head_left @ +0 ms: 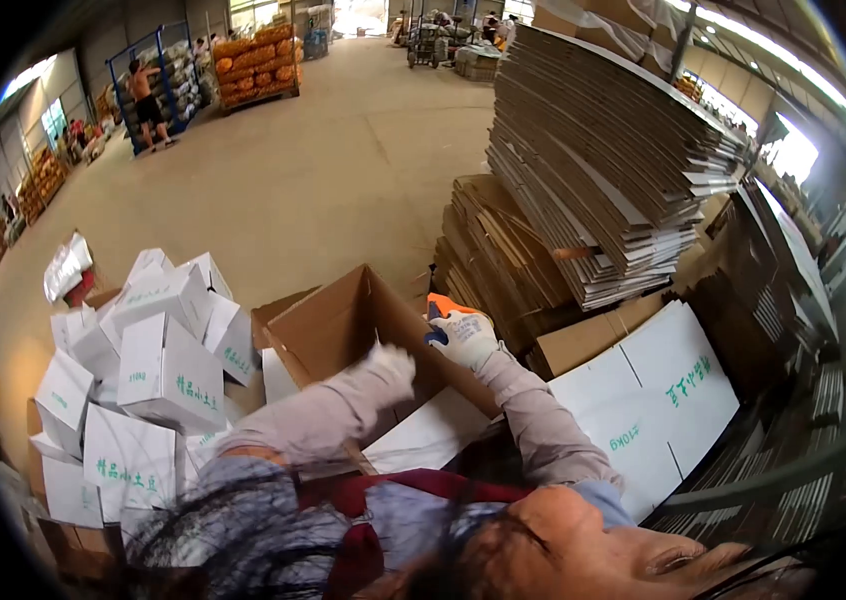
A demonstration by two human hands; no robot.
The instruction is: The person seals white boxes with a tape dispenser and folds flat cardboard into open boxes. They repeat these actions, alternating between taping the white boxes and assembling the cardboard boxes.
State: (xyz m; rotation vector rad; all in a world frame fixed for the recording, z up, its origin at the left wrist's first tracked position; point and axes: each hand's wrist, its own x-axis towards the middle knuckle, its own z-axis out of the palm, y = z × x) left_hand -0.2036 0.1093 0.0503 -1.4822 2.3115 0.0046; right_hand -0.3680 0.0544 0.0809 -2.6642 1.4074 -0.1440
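The right hand (pixel 464 336), in a white work glove with an orange cuff, grips the upper edge of the open brown cardboard box (pixel 343 325), its fingers curled over the box's right wall where a small blue object, too small to identify, shows against the glove. The left hand (pixel 390 362), also in a white glove, reaches into the box from the near side; it is blurred, so whether it is closed on anything cannot be told. Both forearms wear pale grey-pink sleeves (pixel 533 420). The box stands open side up, tilted toward the person. Just left of the box lies a tumbled heap of closed white cardboard cartons with green printing (pixel 168 375), several touching one another. Under and to the right of the box, flat white carton blanks with green lettering (pixel 663 395) lie spread out. Behind the box on the right rises a tall stack of flattened brown corrugated cardboard sheets (pixel 593 160). Well beyond the box, across the bare concrete floor (pixel 313 170), another person (pixel 146 102) stands beside a blue metal rack, near pallets of orange mesh sacks (pixel 255 65).
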